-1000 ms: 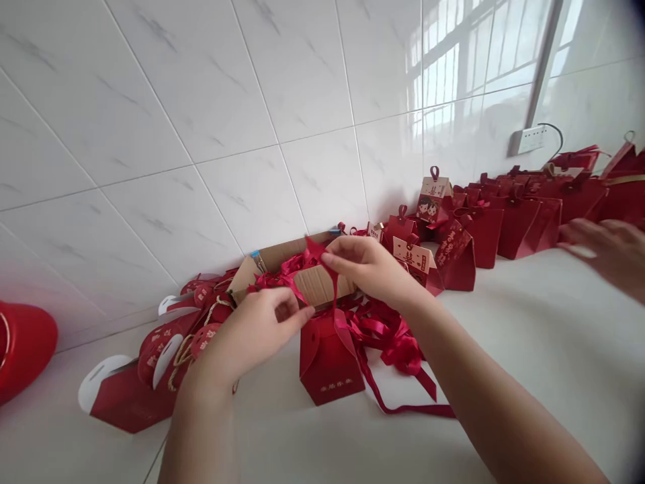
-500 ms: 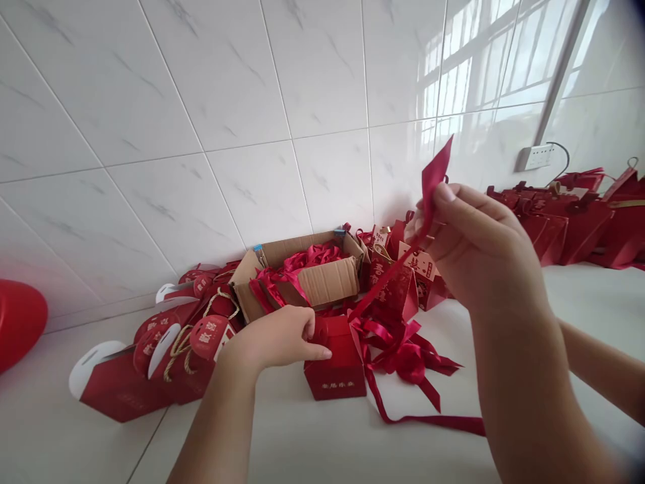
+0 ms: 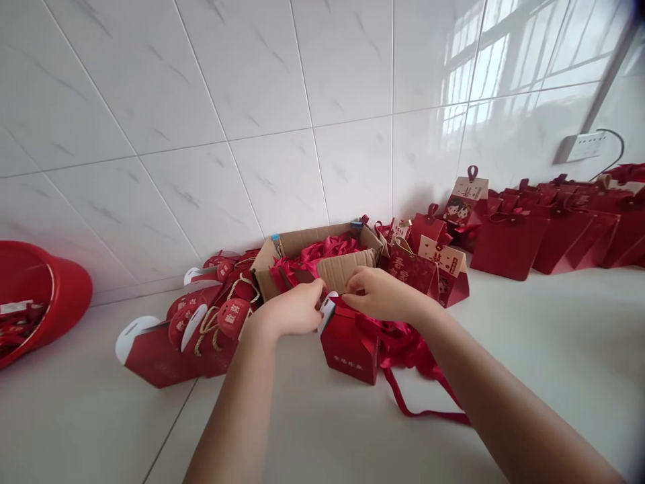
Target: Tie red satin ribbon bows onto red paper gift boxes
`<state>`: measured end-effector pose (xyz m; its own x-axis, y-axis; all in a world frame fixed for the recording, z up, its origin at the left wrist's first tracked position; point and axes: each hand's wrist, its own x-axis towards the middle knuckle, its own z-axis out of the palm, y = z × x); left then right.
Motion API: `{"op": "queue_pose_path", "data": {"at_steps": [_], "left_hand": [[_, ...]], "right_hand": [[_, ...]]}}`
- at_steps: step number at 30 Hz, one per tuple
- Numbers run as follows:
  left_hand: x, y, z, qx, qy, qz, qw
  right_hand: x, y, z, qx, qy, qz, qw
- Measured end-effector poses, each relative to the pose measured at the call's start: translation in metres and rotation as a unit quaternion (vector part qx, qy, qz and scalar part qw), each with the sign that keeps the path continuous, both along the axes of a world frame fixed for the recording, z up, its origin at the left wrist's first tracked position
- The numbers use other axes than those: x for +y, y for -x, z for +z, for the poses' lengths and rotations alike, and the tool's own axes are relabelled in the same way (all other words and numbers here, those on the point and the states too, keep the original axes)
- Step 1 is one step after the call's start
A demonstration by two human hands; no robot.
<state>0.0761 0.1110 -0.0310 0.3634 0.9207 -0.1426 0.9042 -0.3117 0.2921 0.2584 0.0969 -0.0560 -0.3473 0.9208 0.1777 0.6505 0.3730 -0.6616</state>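
Observation:
A small red gift box (image 3: 350, 349) with gold lettering stands on the white surface, and both my hands meet at its top. My left hand (image 3: 297, 309) has its fingers curled around the box's raised white-backed flap at the left. On the upper edge, my right hand (image 3: 380, 292) pinches with thumb and fingers at what appears to be the end of a red ribbon (image 3: 403, 400); the fingertips partly hide it. Loops of this satin ribbon lie beside the box on its right, one strand trailing under my right forearm.
Behind my hands, a cardboard box (image 3: 347, 269) holds more red ribbon. Several red gift boxes with rope handles (image 3: 161, 356) stand at left, beside a red tub (image 3: 70, 296). More red gift bags (image 3: 508, 245) line the tiled wall at right, below a power socket (image 3: 582, 146).
My right hand has come down and left from holding the ribbon end high to the top of the gift box. My left hand has moved onto its flap. The view has shifted.

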Motion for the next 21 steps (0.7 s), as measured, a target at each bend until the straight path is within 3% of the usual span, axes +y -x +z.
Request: {"op": "queue_pose_path", "data": {"at_steps": [4,10,21], "left_hand": [[0.002,0.001,-0.001,0.014,0.044,-0.005,0.999],[0.003,0.002,-0.003,0.016,0.051,-0.016,0.998],[0.003,0.004,-0.002,0.008,0.038,-0.041,0.998]], "right_hand": [[0.007,0.011,-0.012,-0.036,0.035,0.004,0.999],[0.007,0.013,-0.009,-0.054,0.061,-0.014,0.997],[0.006,0.02,-0.006,-0.061,0.033,-0.016,0.997]]}}
